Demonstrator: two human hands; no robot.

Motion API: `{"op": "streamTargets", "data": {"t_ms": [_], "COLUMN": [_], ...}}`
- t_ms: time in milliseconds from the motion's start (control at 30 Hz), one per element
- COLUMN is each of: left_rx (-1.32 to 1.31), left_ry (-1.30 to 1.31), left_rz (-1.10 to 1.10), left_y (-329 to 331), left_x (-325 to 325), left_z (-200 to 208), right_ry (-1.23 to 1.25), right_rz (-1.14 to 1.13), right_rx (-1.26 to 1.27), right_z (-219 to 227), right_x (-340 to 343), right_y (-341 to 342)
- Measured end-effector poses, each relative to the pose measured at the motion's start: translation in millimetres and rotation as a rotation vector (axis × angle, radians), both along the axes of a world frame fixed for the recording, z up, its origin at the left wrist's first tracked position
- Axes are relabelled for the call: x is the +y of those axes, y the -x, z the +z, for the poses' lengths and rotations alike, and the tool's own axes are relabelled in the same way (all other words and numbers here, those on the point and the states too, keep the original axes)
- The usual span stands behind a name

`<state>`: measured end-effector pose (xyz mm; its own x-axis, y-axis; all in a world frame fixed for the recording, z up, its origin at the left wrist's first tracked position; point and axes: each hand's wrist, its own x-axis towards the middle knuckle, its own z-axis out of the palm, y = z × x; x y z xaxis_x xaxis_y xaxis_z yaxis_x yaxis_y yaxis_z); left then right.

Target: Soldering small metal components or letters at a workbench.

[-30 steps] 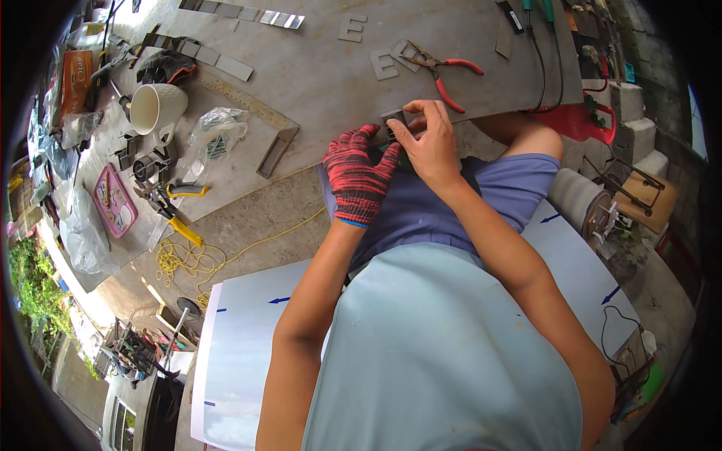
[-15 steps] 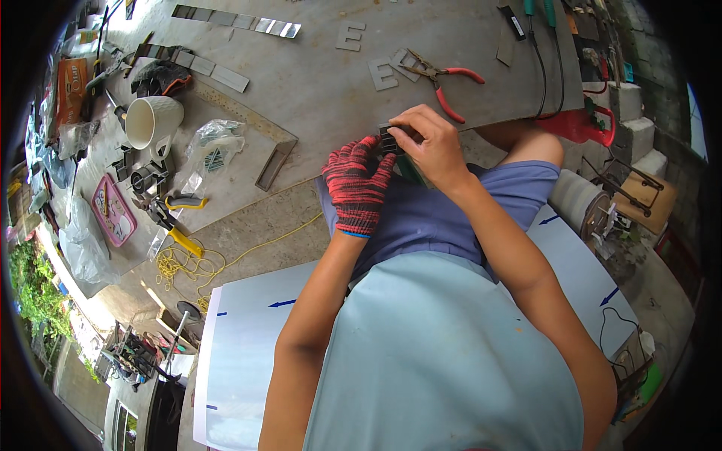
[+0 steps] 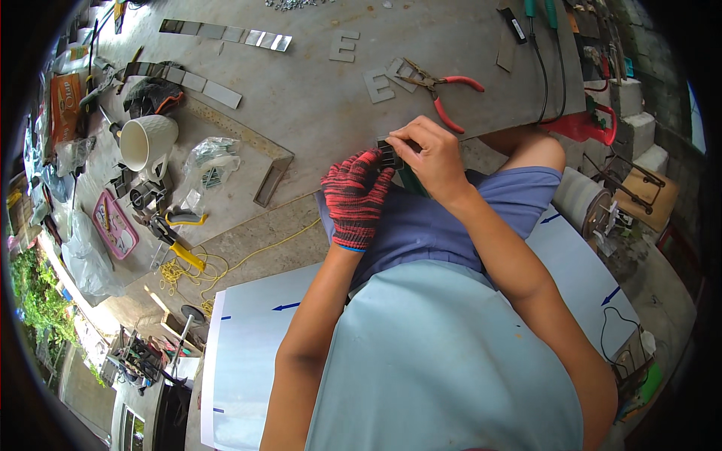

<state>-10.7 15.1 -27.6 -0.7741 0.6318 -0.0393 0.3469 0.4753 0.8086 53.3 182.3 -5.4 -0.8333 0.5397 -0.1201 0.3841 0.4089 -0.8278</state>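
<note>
My left hand (image 3: 353,201), in a red-and-black knit glove, is closed around a small dark metal piece (image 3: 389,155) with several pale ridges or slots. The bare right hand (image 3: 432,159) pinches at the upper edge of that same piece; whether the fingertips hold something else, too small to see, I cannot tell. Both hands meet above my lap, just off the table's near edge. Part of a green object (image 3: 411,183) shows below them, mostly hidden. Beyond the hands lie pliers with red handles (image 3: 449,114), beside flat letter-shaped metal cutouts (image 3: 378,86).
On the grey table (image 3: 301,98) lie metal strips (image 3: 226,34), an angled metal frame (image 3: 272,180) and a clear plastic bag (image 3: 213,161). A white mug (image 3: 147,143), yellow-handled cutters (image 3: 186,255) and a pink tray (image 3: 114,224) stand at left. Green-handled leads (image 3: 550,15) cross the far right.
The view has shifted slightly, so the table's things sit a little further left. Both hands stay together at the dark piece, with the right fingers slightly repositioned at its upper edge.
</note>
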Motion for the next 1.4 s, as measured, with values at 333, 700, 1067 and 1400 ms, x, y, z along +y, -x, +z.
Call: {"op": "streamTargets", "data": {"t_ms": [333,700,1067,1400], "left_rx": [-0.008,0.145,0.208,0.272], "left_ry": [0.042,0.001,0.045,0.091], "left_rz": [-0.005,-0.031,-0.073,-0.113], "left_y": [-1.7,-4.4,-3.9,-3.6], "left_x": [-1.2,-3.5,-5.5,-6.8], "left_z": [0.5,-14.0,-15.9,-18.9], "right_ry": [-0.011,-0.011,-0.017,-0.033], "right_rz": [-0.014,-0.025,-0.022,0.009], "right_rx": [-0.001,-0.016,-0.014,0.037], "right_z": [1.0,4.0,4.1,-4.2], "right_x": [-1.3,-1.8,-2.6,2.3], "right_y": [1.9,4.5,4.3,-3.6]}}
